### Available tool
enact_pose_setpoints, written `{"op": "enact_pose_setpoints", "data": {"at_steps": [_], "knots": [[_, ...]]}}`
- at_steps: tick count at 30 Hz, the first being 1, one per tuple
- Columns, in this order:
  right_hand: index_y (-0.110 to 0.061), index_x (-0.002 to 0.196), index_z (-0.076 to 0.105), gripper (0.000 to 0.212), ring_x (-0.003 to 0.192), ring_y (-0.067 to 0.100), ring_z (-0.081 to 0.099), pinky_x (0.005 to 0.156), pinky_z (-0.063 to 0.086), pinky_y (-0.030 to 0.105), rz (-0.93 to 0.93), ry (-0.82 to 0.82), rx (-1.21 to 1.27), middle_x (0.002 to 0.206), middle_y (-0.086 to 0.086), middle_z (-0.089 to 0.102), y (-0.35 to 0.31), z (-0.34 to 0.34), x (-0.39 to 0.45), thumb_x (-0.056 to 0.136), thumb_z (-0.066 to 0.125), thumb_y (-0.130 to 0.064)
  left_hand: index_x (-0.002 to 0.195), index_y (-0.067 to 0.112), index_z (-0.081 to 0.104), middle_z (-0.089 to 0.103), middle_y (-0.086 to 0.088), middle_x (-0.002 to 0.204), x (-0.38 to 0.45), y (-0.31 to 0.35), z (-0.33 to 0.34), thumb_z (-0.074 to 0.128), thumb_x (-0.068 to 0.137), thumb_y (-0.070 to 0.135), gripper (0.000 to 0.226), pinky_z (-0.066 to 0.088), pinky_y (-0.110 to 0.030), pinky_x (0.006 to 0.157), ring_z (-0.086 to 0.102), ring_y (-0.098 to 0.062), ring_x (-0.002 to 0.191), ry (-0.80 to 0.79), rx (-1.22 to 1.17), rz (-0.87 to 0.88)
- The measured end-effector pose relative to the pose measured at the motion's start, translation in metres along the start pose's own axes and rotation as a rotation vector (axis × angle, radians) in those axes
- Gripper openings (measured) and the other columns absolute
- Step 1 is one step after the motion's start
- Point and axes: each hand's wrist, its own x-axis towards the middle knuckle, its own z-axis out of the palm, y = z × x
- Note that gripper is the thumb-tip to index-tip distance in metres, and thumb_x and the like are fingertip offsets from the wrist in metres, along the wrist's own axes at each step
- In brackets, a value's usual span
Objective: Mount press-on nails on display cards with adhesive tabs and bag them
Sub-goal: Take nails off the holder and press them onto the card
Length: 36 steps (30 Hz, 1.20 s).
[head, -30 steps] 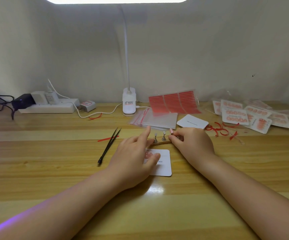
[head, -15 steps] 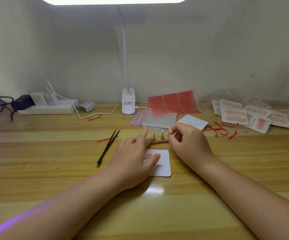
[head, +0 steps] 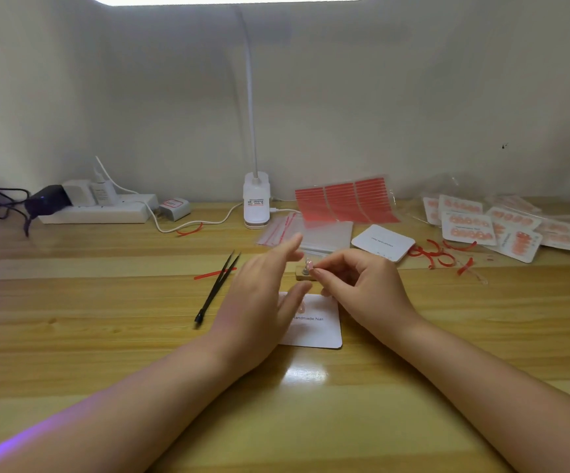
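Pale pink and tiny, the press-on nail sits pinched between the thumb and forefinger of my right hand, right at my fingertips and just above the little wooden stand it comes off. My other right fingers curl in under the palm. My left hand is relaxed and holds nothing, fingers loosely spread, its thumb resting over the left part of the white display card.

What matters for placing it: the card lies toward me from my right fingertips, below and slightly left, just beside the heel of that hand. So the right hand has the short trip, and the left only has to steady the card. The card's printed line runs side to side, so I judge the nail should go down with its length pointing away from me, across that line.

My left hand hides the card's left side, so I cannot tell how many nails or tabs are already there; one pinkish spot shows just past my thumb. The nail itself is blurred, and I cannot make out which way its tip faces, or whether it has left the stand's post.
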Motion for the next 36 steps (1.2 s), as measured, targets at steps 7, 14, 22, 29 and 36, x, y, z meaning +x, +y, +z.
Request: {"op": "enact_pose_setpoints", "data": {"at_steps": [7, 14, 22, 29, 36], "knots": [[-0.008, 0.087, 0.075, 0.005, 0.066, 0.015, 0.068, 0.067, 0.056, 0.04, -0.13, -0.024, -0.09, 0.075, -0.001, 0.072, -0.004, 0.004, -0.003, 0.082, 0.075, -0.007, 0.129, 0.008, 0.057, 0.068, -0.002, 0.108, 0.0, -0.003, 0.001, 0.077, 0.081, 0.01, 0.052, 0.052, -0.041, 0.087, 0.064, -0.02, 0.101, 0.13, -0.03, 0.076], [-0.003, 0.087, 0.073, 0.006, 0.068, 0.015, 0.068, 0.064, 0.054, 0.037, -0.274, -0.042, -0.182, 0.075, 0.002, 0.07, -0.004, 0.005, -0.003, 0.082, 0.074, -0.001, 0.128, 0.008, 0.057, 0.07, 0.002, 0.102, 0.001, -0.005, 0.002, 0.075, 0.081, 0.004, 0.05, 0.049, -0.017, 0.085, 0.065, -0.008, 0.096, 0.173, -0.116, 0.071], [-0.005, 0.087, 0.069, 0.008, 0.066, 0.007, 0.067, 0.063, 0.053, 0.024, -0.263, -0.068, -0.151, 0.075, -0.004, 0.066, -0.001, 0.005, -0.003, 0.083, 0.071, 0.001, 0.129, 0.021, 0.054, 0.073, 0.008, 0.097, 0.001, -0.009, 0.002, 0.07, 0.086, 0.005, 0.048, 0.048, -0.013, 0.085, 0.067, 0.002, 0.095, 0.196, -0.266, -0.009], [-0.005, 0.09, 0.065, 0.002, 0.067, 0.006, 0.061, 0.062, 0.047, 0.019, -0.205, -0.052, -0.183, 0.074, -0.008, 0.062, -0.001, 0.003, -0.001, 0.088, 0.066, -0.003, 0.121, 0.031, 0.05, 0.072, 0.008, 0.097, 0.004, -0.01, 0.002, 0.063, 0.092, 0.007, 0.041, 0.049, -0.014, 0.085, 0.067, -0.001, 0.095, 0.312, -0.362, -0.113], [-0.016, 0.084, 0.063, 0.007, 0.072, 0.021, 0.067, 0.067, 0.054, 0.034, 0.089, 0.165, -0.116, 0.074, 0.001, 0.066, 0.007, -0.01, 0.009, 0.091, 0.062, -0.016, 0.12, 0.037, 0.05, 0.072, 0.009, 0.099, 0.004, -0.014, 0.003, 0.067, 0.089, 0.011, 0.045, 0.05, -0.014, 0.085, 0.067, 0.0, 0.097, 0.242, -0.397, -0.203]]}}
